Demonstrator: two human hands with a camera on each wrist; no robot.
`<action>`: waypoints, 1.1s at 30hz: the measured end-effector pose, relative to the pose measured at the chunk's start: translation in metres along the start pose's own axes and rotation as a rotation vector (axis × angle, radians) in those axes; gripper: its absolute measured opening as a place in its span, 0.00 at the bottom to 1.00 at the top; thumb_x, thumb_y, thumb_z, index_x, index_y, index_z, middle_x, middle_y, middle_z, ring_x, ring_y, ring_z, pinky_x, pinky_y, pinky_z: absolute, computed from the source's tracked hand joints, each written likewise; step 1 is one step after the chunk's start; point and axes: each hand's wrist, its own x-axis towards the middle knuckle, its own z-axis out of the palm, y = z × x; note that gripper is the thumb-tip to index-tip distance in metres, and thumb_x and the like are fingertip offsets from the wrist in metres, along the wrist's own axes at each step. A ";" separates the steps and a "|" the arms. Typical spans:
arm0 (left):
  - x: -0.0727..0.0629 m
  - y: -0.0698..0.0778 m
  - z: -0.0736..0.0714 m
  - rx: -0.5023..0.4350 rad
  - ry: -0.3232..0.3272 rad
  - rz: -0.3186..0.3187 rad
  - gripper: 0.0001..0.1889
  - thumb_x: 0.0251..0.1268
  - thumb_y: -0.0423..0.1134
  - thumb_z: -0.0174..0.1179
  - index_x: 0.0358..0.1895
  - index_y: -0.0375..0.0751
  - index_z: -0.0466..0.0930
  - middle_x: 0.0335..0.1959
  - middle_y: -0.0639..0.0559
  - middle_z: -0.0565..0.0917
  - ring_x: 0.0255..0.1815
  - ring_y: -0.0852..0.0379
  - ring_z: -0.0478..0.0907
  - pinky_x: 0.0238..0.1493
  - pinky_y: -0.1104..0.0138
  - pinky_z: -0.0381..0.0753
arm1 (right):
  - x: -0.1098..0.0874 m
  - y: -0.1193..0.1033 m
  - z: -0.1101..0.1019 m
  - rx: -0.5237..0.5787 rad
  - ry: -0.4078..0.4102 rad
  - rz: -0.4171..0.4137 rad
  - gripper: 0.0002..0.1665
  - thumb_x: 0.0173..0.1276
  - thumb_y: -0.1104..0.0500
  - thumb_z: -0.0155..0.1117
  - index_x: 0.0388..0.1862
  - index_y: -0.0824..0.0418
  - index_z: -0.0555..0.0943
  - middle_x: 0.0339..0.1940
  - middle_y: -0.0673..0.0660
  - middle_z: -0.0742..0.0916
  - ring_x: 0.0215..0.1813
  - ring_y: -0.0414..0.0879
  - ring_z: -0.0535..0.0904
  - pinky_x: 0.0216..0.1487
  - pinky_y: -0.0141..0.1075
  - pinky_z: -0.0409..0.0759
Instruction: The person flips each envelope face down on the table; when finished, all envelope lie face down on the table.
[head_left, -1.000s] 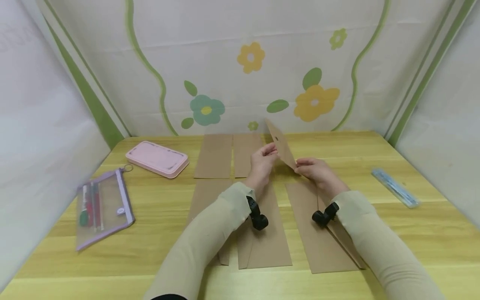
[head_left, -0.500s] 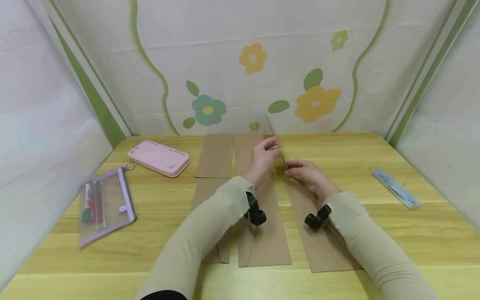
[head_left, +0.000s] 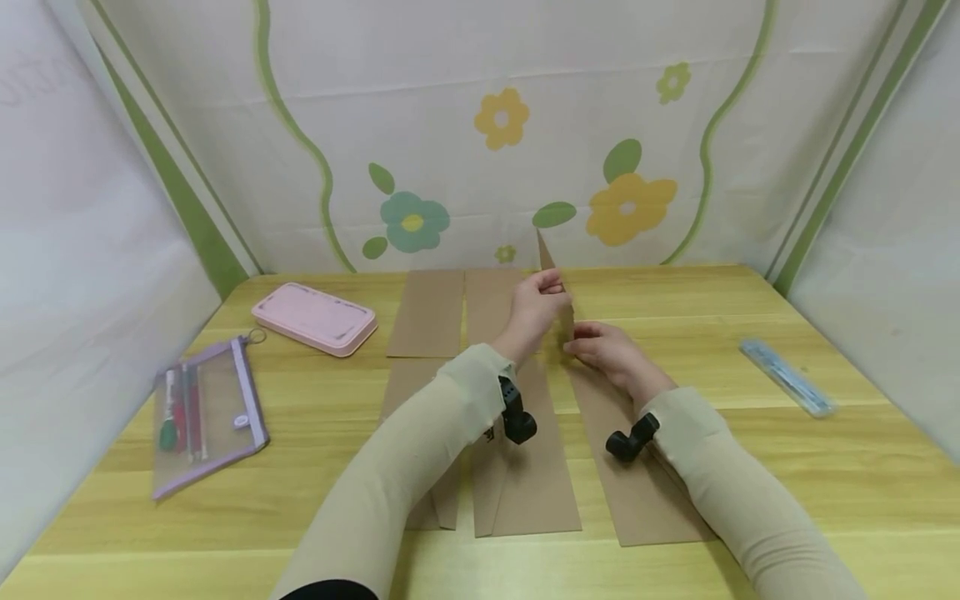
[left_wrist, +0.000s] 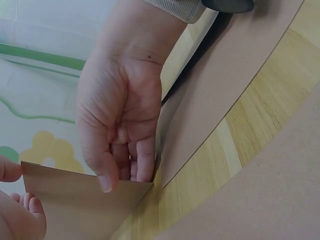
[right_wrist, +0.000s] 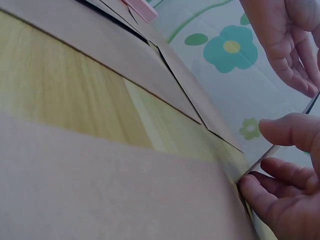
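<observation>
A brown kraft-paper panel stands on edge at the far end of the right-hand kraft piece. My left hand pinches its near edge, with the thumb on one face and the fingers behind, as the left wrist view shows. Lower down, my right hand holds the panel's bottom right part between thumb and fingers. Left of it lie a middle kraft piece and a left one, partly under my left sleeve. Flat kraft panels extend behind these.
A pink tin case lies at the back left. In front of it is a clear zip pouch with lilac trim, holding pens. A pale blue slim packet rests at the right. A flower-printed curtain hangs behind the table.
The panel has swung from leaning over to the right to more upright, now seen almost edge-on. My right hand has shifted left with it; my left hand has moved slightly right and up.
</observation>
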 end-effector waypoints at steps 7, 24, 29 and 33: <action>-0.001 -0.001 0.003 -0.016 -0.006 -0.003 0.23 0.55 0.24 0.58 0.58 0.37 0.74 0.52 0.47 0.78 0.50 0.56 0.74 0.50 0.67 0.77 | -0.004 -0.007 0.003 -0.113 0.092 -0.125 0.33 0.65 0.63 0.58 0.68 0.68 0.61 0.63 0.67 0.71 0.54 0.47 0.73 0.48 0.29 0.77; 0.000 -0.005 0.001 -0.067 -0.032 -0.007 0.25 0.54 0.24 0.59 0.59 0.38 0.73 0.53 0.49 0.78 0.52 0.56 0.74 0.51 0.67 0.77 | -0.008 -0.016 0.024 -0.256 0.479 -0.402 0.14 0.60 0.63 0.64 0.45 0.68 0.79 0.41 0.62 0.83 0.37 0.36 0.76 0.37 0.20 0.76; -0.001 -0.004 0.001 -0.099 -0.036 -0.016 0.25 0.55 0.24 0.58 0.59 0.38 0.73 0.55 0.47 0.77 0.55 0.54 0.73 0.54 0.66 0.76 | -0.010 -0.016 0.028 -0.328 0.557 -0.445 0.11 0.58 0.63 0.65 0.40 0.66 0.81 0.36 0.61 0.85 0.34 0.38 0.76 0.32 0.21 0.75; -0.001 -0.004 0.002 -0.098 -0.046 -0.012 0.25 0.56 0.25 0.59 0.60 0.37 0.72 0.56 0.46 0.77 0.56 0.53 0.74 0.55 0.66 0.75 | -0.011 -0.016 0.029 -0.388 0.612 -0.471 0.08 0.58 0.64 0.64 0.38 0.64 0.81 0.31 0.60 0.85 0.31 0.39 0.76 0.28 0.21 0.74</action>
